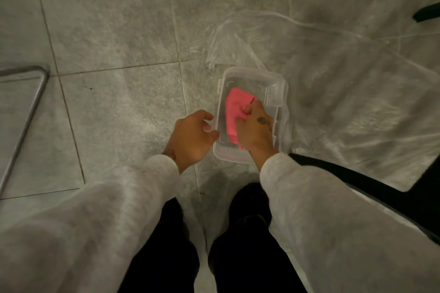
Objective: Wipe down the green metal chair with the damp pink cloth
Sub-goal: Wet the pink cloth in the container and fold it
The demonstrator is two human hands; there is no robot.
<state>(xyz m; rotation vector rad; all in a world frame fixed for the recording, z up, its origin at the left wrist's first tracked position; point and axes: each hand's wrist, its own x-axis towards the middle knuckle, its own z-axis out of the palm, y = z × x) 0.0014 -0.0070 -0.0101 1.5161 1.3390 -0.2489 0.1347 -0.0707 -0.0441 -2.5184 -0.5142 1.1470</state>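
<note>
The pink cloth [234, 112] lies inside a clear plastic tub [277, 88] on the tiled floor. My right hand [256, 129] is down in the tub with its fingers closed on the cloth. My left hand [192, 137] rests against the tub's left rim, fingers curled around the edge. Dark bars of the green metal chair [371, 188] run across the lower right, and another piece of it [427, 12] shows at the upper right edge.
A clear plastic sheet [345, 83] covers the floor under the tub and to the right. A bent grey metal tube frame [31, 102] stands at the left. My dark-trousered legs [238, 245] are at the bottom centre.
</note>
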